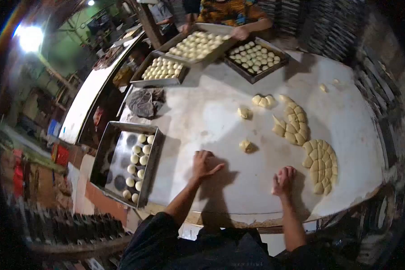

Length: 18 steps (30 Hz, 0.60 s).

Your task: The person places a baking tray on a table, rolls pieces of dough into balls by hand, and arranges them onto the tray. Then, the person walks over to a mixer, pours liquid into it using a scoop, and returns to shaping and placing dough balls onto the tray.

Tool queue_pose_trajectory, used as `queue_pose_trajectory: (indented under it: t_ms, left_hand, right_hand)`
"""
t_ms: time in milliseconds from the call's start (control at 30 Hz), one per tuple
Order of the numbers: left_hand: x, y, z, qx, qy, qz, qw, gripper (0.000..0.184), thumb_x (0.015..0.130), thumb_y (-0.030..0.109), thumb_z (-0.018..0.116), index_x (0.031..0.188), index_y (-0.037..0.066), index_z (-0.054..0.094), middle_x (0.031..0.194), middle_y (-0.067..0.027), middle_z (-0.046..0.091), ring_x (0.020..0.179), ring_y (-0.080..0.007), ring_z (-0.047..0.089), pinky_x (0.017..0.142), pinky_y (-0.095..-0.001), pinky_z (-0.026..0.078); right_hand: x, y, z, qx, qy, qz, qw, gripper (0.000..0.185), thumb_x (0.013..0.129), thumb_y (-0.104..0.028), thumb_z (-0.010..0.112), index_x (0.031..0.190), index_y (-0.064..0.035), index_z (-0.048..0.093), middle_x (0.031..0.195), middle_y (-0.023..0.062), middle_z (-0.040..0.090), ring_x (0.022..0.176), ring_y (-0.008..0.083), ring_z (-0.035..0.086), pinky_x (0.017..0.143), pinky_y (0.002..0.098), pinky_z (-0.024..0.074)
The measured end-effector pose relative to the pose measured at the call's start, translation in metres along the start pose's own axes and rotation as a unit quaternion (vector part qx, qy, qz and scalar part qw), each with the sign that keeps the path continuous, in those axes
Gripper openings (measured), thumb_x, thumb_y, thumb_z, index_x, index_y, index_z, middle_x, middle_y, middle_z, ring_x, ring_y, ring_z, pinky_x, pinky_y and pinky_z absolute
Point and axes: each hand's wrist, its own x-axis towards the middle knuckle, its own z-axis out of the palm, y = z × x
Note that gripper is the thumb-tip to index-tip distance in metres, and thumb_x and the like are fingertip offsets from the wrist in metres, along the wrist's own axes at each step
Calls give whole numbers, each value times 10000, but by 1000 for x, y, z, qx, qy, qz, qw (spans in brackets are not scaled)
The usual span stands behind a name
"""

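Over the middle of the pale table [220,189], my left hand [204,165] has its thumb spread away from its fingers, with nothing visible in it. My right hand [283,180] is curled near the tabletop; whatever it may hold is hidden under the fingers. Two loose dough lumps lie beyond my hands, one nearer [246,146] and one farther [244,113]. To the right of my right hand sits a scored slab of dough [320,165], and behind it a curved row of cut dough [296,121]. A small cut dough cluster [263,101] lies farther back.
At left, a metal tray [154,155] holds round dough balls [143,159]. A dark cloth [141,102] lies behind it. Across the table, a person [229,13] holds a full tray [213,56] between two other filled trays, left [159,82] and right [253,80].
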Motion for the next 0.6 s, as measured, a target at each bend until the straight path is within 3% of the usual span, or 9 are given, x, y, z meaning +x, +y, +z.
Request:
queue_pose_trajectory:
  t_ms: [100,167,267,300,333,367,400,500,600]
  left_hand:
    - [-22,32,46,-126,-38,-32,991,420,713,339,785,950,63,576,917,-102,568,898,-298,503,799,-369,419]
    - [-80,18,65,53,-63,53,995,306,710,241,749,940,108,599,902,-82,593,901,-290,552,872,-379,421]
    - [-112,3,26,90,-124,155,976,165,774,200,648,897,98,609,860,-63,617,803,-255,593,801,-372,462]
    - [-63,27,3,263,-476,4,839,170,805,244,624,871,88,608,742,-52,610,678,-232,602,657,-363,473]
    - [31,147,-60,292,-558,-103,770,193,778,286,658,807,109,588,873,-76,609,870,-250,551,766,-420,420]
    - [-1,61,-29,217,-290,-38,931,137,777,232,644,802,110,587,801,-63,580,787,-256,535,716,-387,427]
    - [-32,-24,2,138,-14,86,987,82,775,177,630,796,111,587,728,-50,551,705,-262,519,667,-355,434]
    - [4,2,46,79,-6,-94,992,113,754,159,649,839,103,601,927,-70,622,879,-310,522,787,-405,444]
    - [-43,6,65,70,-71,-69,993,178,768,120,623,943,90,623,1019,-90,607,953,-317,520,844,-405,448]
  right_hand:
    - [-14,-41,33,103,-50,-5,993,187,751,-204,563,793,-44,477,825,190,486,815,396,470,730,497,364]
    - [-24,-76,-19,65,-235,-69,967,166,722,-172,574,808,-40,521,837,187,508,850,404,506,765,495,412]
    - [-71,13,-7,37,-193,-213,957,205,746,-176,568,875,-17,556,928,215,519,937,432,500,850,529,406]
    - [-82,44,2,13,-185,-225,957,222,754,-180,570,896,-9,562,965,225,520,962,440,494,873,550,395]
    - [-38,25,-27,52,-206,-93,973,267,753,-178,584,935,14,553,1012,229,514,1002,444,471,895,577,374]
    - [-21,38,-9,-15,-115,-92,989,219,755,-144,586,889,18,524,972,222,503,998,448,462,924,583,349]
    - [6,36,-2,20,-132,-75,988,151,773,-110,563,825,10,489,918,213,482,968,450,450,943,564,335]
    - [31,-8,20,26,-53,-62,996,140,786,-110,546,804,0,461,823,175,470,818,396,468,922,582,351]
    - [5,-24,27,77,-104,-82,988,109,764,-73,559,799,1,488,869,188,477,932,426,463,909,513,359]
